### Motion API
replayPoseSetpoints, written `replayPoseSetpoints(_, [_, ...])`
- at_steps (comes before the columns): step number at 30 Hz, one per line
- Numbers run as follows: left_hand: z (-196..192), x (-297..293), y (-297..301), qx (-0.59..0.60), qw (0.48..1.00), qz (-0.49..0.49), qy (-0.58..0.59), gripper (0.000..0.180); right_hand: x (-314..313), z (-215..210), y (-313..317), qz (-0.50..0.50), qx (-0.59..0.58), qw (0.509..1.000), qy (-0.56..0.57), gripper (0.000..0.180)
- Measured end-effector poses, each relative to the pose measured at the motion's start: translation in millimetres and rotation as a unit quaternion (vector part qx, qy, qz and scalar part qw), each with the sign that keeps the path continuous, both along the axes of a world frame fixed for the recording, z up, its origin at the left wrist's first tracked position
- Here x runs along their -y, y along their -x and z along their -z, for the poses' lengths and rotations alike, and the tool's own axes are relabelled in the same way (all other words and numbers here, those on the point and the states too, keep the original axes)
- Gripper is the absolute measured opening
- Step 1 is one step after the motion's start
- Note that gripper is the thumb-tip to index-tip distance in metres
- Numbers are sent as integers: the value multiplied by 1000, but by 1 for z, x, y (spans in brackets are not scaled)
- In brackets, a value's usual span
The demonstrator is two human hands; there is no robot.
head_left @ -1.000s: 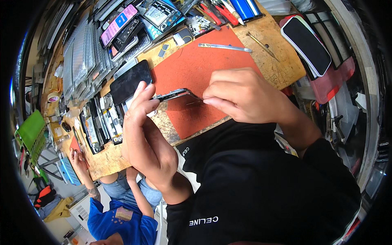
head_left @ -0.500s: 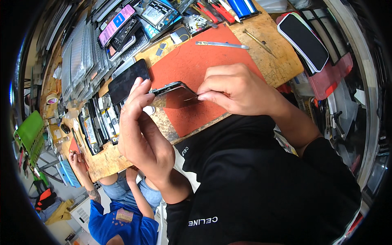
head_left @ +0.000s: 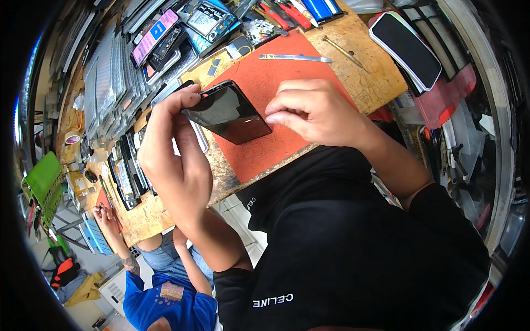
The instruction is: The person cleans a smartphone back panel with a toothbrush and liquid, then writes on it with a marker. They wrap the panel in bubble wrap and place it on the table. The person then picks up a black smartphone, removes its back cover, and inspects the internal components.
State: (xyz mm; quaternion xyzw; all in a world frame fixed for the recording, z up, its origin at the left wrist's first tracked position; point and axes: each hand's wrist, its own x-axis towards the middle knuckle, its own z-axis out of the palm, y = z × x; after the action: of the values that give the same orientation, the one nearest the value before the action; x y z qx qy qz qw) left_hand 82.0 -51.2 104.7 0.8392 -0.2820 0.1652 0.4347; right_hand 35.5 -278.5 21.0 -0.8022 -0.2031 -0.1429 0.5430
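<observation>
A black smartphone (head_left: 231, 113) with a glossy, reflective face hangs tilted over the red mat (head_left: 298, 77). My left hand (head_left: 175, 140) grips it by its left end, fingertips at the upper corner. Close to the phone's right edge is my right hand (head_left: 317, 113), its thumb and fingers pinched together. A narrow gap separates those fingertips from the phone. Whatever the pinch may contain is too small to make out. Behind my left hand, another dark phone on the bench is mostly covered.
A flat metal blade (head_left: 295, 57) lies on the mat, beside a brass screwdriver (head_left: 346, 53). Opened phones (head_left: 207, 23) and red-handled pliers (head_left: 273, 14) crowd the far edge. A white-edged phone (head_left: 406, 51) rests at right. At lower left sits another person (head_left: 171, 292) in blue.
The phone has turned from nearly edge-on to show its glossy face. My left hand has shifted left, and my right fingertips are now apart from the phone's edge.
</observation>
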Motion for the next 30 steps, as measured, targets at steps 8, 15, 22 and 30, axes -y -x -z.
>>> replayPoseSetpoints(8, [-7,-4,-33,-67,996,37,-36,18,17,-1,3,117,-3,991,-72,9])
replayPoseSetpoints(15, [15,-2,-90,-164,982,93,-16,23,46,9,-20,262,-45,962,-58,39])
replayPoseSetpoints(22, [28,2,-122,-250,965,50,-52,25,-15,16,11,136,-79,982,108,66])
replayPoseSetpoints(30, [7,-20,-85,-226,961,-60,-146,28,-82,11,22,210,24,937,277,125])
